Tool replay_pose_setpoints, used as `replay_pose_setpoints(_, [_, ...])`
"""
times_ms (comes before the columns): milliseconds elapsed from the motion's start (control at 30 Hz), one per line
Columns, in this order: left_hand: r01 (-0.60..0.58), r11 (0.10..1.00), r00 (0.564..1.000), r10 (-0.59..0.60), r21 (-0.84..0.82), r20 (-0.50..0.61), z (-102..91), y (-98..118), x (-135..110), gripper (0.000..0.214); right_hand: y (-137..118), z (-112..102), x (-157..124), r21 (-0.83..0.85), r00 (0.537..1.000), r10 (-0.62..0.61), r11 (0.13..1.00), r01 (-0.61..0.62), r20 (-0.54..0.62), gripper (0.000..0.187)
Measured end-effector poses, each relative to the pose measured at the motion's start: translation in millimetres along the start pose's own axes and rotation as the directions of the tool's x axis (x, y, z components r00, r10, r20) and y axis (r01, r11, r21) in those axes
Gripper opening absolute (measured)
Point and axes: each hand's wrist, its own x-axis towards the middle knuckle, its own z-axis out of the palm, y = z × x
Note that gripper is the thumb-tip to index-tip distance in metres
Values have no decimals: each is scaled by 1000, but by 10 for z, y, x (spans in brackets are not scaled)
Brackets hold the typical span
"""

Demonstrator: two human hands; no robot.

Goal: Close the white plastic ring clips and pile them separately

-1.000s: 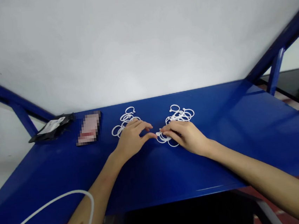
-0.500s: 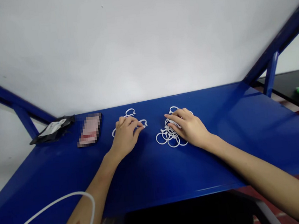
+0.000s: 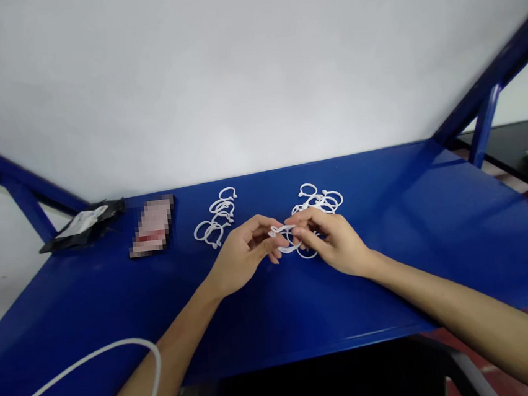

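Observation:
Both my hands meet over the middle of the blue table [image 3: 391, 260] and pinch one white plastic ring [image 3: 284, 231] between them. My left hand [image 3: 244, 253] grips its left side with thumb and fingers. My right hand [image 3: 331, 241] grips its right side. A pile of white rings [image 3: 320, 202] lies just behind my right hand, and some of it shows under the fingers. A second group of white rings [image 3: 217, 220], opened ones, lies behind my left hand.
A blurred pink packet [image 3: 152, 232] and a black bag with a white label [image 3: 82, 223] lie at the table's back left. A white cable [image 3: 75, 372] arcs over my left forearm. Blue frame struts rise at both sides. A white wall stands behind.
Half a second ago my left hand was at the left group of rings and my right hand on the right pile. Both have come together holding one ring between them.

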Motion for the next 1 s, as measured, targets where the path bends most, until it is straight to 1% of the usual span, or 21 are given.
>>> replay_pose_setpoints(33, [-21,999,999,23,41,-36,-6,-8,1,27,-8,4,3,30,1000,28,999,-28,7,16])
replay_pose_setpoints(100, [-93,981,988,111,170,-103,-24,-20,1,27,-15,11,12,116,995,100,988,-102,27,18])
replay_pose_setpoints(133, [-138,957,976,175,255,-130,-32,-24,0,26,-16,14,17,166,990,135,976,-140,42,19])
replay_pose_setpoints(200, [-231,873,932,325,430,-160,-41,-25,-1,23,-15,18,29,256,979,187,945,-203,83,21])
replay_pose_setpoints(233, [-270,822,906,393,501,-158,-42,-24,-1,23,-15,19,33,289,974,204,931,-224,101,22])
replay_pose_setpoints(300, [-333,736,859,495,589,-133,-36,-21,2,22,-17,20,39,325,966,226,911,-256,127,22])
replay_pose_setpoints(400, [-389,656,808,580,647,-103,-22,-30,7,23,-21,19,38,335,955,254,896,-292,152,22])
replay_pose_setpoints(467, [-405,627,783,613,665,-101,-13,-42,7,25,-27,17,35,332,953,259,895,-298,156,21])
replay_pose_setpoints(500, [-404,621,778,619,672,-104,-10,-49,5,25,-32,15,34,328,954,256,898,-294,154,22])
replay_pose_setpoints(567, [-387,620,783,612,683,-112,-3,-58,-4,25,-45,10,34,316,958,245,906,-282,151,22])
replay_pose_setpoints(667, [-346,622,805,581,702,-119,2,-61,-21,25,-68,3,30,295,962,231,918,-266,148,23])
replay_pose_setpoints(767, [-321,614,811,571,721,-125,0,-48,-29,26,-75,4,19,251,963,239,931,-264,126,22])
replay_pose_setpoints(867, [-318,610,808,575,726,-129,-9,-30,-22,24,-67,11,10,231,962,249,935,-269,113,21])
replay_pose_setpoints(1000, [-357,597,791,603,718,-108,-19,-13,-10,21,-67,7,11,241,962,241,933,-266,130,22])
